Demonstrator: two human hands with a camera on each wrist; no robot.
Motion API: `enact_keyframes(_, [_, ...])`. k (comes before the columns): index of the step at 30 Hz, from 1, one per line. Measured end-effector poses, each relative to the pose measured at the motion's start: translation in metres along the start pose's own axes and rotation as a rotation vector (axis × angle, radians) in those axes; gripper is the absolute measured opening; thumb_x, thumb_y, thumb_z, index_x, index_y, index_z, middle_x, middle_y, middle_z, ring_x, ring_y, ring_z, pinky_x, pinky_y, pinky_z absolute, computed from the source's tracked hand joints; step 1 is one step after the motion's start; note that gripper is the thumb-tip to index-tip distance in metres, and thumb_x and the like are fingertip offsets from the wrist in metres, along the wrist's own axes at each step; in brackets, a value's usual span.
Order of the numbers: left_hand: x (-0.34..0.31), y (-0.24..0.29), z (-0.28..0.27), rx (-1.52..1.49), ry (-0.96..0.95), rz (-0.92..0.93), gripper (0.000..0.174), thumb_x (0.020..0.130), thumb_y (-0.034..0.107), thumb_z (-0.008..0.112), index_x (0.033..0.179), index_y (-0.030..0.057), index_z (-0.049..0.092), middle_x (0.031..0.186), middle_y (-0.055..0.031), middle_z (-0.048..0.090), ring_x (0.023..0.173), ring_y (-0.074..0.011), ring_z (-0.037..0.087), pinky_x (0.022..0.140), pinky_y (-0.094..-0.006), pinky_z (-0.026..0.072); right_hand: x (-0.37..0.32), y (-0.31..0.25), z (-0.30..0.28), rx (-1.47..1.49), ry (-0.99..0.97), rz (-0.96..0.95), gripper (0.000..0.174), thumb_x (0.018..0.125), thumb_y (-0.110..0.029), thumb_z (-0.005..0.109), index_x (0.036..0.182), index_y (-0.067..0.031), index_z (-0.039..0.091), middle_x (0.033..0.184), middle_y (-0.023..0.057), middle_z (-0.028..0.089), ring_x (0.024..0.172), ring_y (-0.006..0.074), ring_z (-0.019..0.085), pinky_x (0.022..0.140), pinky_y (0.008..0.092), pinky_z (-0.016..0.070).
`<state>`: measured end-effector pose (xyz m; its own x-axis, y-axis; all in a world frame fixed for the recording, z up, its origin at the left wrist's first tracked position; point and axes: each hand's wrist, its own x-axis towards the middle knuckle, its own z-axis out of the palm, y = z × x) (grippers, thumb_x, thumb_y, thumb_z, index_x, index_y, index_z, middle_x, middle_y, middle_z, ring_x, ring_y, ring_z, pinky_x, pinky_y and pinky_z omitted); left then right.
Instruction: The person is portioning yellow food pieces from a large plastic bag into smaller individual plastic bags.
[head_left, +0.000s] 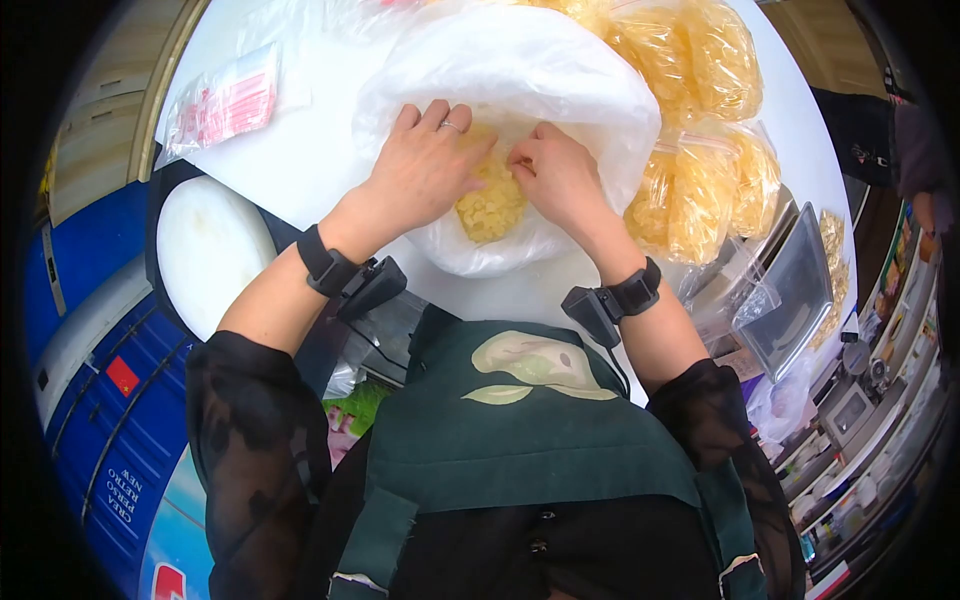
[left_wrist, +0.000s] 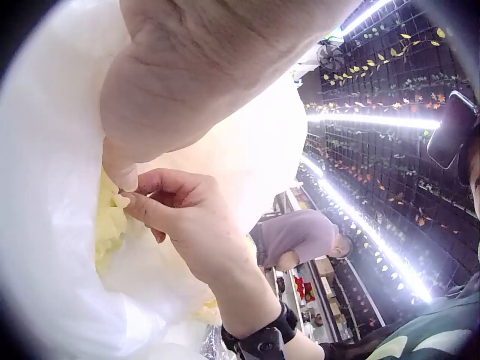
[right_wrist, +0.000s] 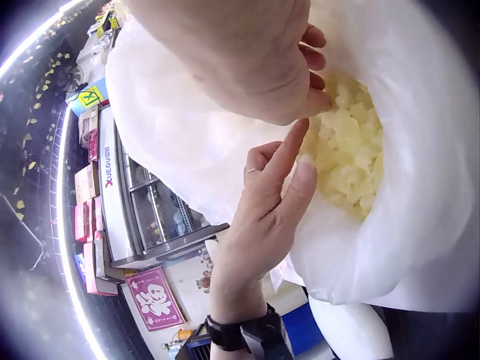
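Observation:
A white plastic bag (head_left: 500, 60) stands wide open on the white table, its rim folded outward. Inside lies a heap of pale yellow, translucent lumps (head_left: 492, 212), like small chips of rock sugar. My left hand (head_left: 425, 165) is over the left side of the heap; in the right wrist view its forefinger and thumb (right_wrist: 300, 184) are extended and apart, holding nothing. At the right side of the bag, my right hand (head_left: 560, 178) has its fingers bent inward. The left wrist view shows its thumb and forefinger pinching a small pale lump (left_wrist: 121, 200).
Several clear zip bags (head_left: 725, 60) of yellow pieces are stacked at the right. A pink-and-white plastic packet (head_left: 225, 105) lies at the left, above a round white surface (head_left: 212, 250). A grey tray (head_left: 790, 300) stands at the right edge. Another person (left_wrist: 300, 236) is in the background.

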<state>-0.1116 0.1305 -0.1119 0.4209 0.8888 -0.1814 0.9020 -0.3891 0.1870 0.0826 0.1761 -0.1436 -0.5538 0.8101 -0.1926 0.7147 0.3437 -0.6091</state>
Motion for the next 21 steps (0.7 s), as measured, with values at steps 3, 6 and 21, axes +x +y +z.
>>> enact_keyframes(3, [0.002, 0.001, 0.005, -0.001, 0.072, 0.011, 0.043, 0.082, 0.034, 0.070, 0.120, 0.0148, 0.065, 0.109, -0.0060, 0.053, 0.105, -0.0228, 0.047, 0.085, -0.0371, 0.0339, 0.000, -0.002, -0.003, 0.028, -0.076, 0.018, 0.014, 0.084, -0.012, 0.061, 0.092, -0.0047, 0.071, 0.085, 0.0116, 0.064, 0.080, 0.0328, 0.062, 0.072, 0.0406, 0.0501])
enact_keyframes(6, [0.003, 0.002, 0.001, -0.023, 0.013, -0.014, 0.040, 0.080, 0.037, 0.070, 0.113, 0.0145, 0.069, 0.111, -0.0083, 0.057, 0.108, -0.0251, 0.049, 0.088, -0.0383, 0.0347, 0.007, 0.001, 0.002, 0.082, 0.076, -0.004, 0.016, 0.084, -0.011, 0.061, 0.094, -0.0058, 0.072, 0.088, 0.0122, 0.067, 0.082, 0.0326, 0.064, 0.073, 0.0407, 0.0507])
enact_keyframes(21, [0.000, 0.000, 0.004, -0.009, 0.020, -0.012, 0.041, 0.081, 0.035, 0.070, 0.119, 0.0183, 0.067, 0.109, -0.0057, 0.054, 0.107, -0.0232, 0.048, 0.088, -0.0376, 0.0344, 0.024, -0.004, 0.019, -0.091, 0.070, 0.040, 0.011, 0.082, -0.016, 0.064, 0.087, -0.0078, 0.069, 0.080, 0.0105, 0.069, 0.074, 0.0304, 0.066, 0.067, 0.0398, 0.0522])
